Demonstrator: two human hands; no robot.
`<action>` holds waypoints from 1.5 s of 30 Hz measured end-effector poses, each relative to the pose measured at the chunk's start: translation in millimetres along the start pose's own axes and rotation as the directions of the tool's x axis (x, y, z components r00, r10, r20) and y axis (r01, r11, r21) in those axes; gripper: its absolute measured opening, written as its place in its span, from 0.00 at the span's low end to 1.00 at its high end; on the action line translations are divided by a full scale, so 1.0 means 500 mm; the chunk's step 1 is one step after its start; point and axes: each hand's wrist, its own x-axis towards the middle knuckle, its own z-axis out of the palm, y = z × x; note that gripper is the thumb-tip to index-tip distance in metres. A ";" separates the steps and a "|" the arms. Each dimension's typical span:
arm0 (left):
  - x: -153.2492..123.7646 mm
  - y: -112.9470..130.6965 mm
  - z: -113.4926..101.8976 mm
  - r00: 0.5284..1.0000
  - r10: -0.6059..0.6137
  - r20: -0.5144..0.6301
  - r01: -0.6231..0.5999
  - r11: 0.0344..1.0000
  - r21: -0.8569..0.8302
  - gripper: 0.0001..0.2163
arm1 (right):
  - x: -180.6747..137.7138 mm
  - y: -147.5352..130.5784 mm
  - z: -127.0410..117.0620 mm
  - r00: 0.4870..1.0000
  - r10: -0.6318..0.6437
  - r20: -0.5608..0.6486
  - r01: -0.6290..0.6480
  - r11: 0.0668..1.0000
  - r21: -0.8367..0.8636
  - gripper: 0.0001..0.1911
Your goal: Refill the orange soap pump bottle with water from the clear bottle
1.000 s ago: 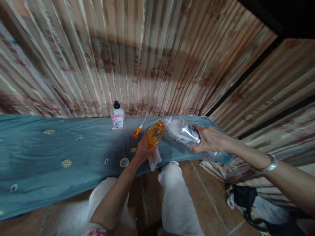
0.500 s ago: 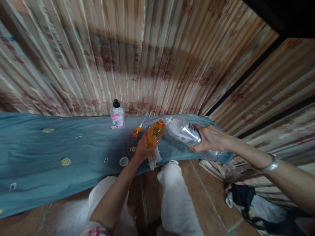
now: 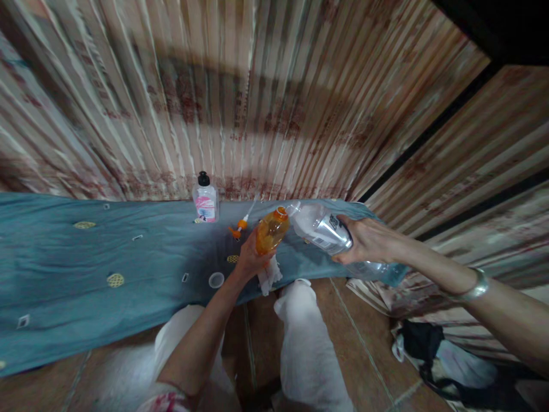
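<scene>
My left hand point(image 3: 249, 261) is wrapped round the lower part of a small orange bottle point(image 3: 271, 231), held tilted with its open neck up and to the right. My right hand point(image 3: 364, 240) grips a large clear plastic bottle point(image 3: 321, 228) with a grey label, tipped over so that its mouth meets the orange bottle's neck. A crumpled white tissue point(image 3: 270, 276) lies under my left hand on the blue cloth point(image 3: 86, 269). An orange spray pump with its tube point(image 3: 240, 226) lies just left of the orange bottle.
A clear bottle with a black cap and pink label point(image 3: 205, 198) stands at the back by the striped curtain point(image 3: 257, 103). A small white cap point(image 3: 216, 280) lies on the cloth. My knees in white trousers point(image 3: 300, 337) are below, and a black bag point(image 3: 450, 372) lies on the floor at right.
Both hands and both bottles hold nearly the same pose; the view has only shifted slightly.
</scene>
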 end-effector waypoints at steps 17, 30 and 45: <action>-0.003 -0.005 0.004 1.000 -0.028 -0.014 0.030 0.993 0.117 0.38 | -0.001 -0.002 -0.007 0.999 0.005 0.036 -0.005 1.000 -0.004 0.38; 0.000 0.005 -0.001 0.997 -0.078 0.013 0.077 0.995 0.067 0.39 | -0.002 -0.010 -0.011 0.998 0.036 0.053 -0.036 0.999 -0.013 0.38; -0.001 0.011 -0.002 0.994 -0.102 0.029 0.099 0.991 0.086 0.39 | -0.003 -0.011 -0.013 0.997 0.042 0.058 -0.042 0.999 -0.006 0.38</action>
